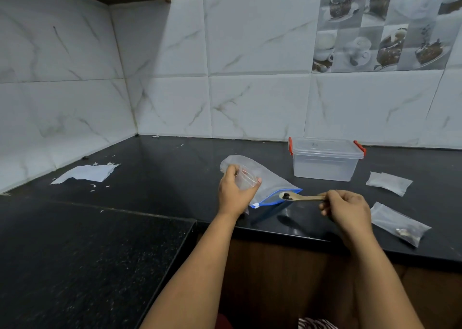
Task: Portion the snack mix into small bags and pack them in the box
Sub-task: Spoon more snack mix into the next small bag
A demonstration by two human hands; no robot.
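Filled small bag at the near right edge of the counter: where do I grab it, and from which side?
Probably pinch the filled small bag at its flat upper-left end, coming from above. It lies flat on the counter, with the snack pieces gathered in the lower-right corner near the counter edge, so the empty end gives a thin grip, and lifting there should keep the contents low.
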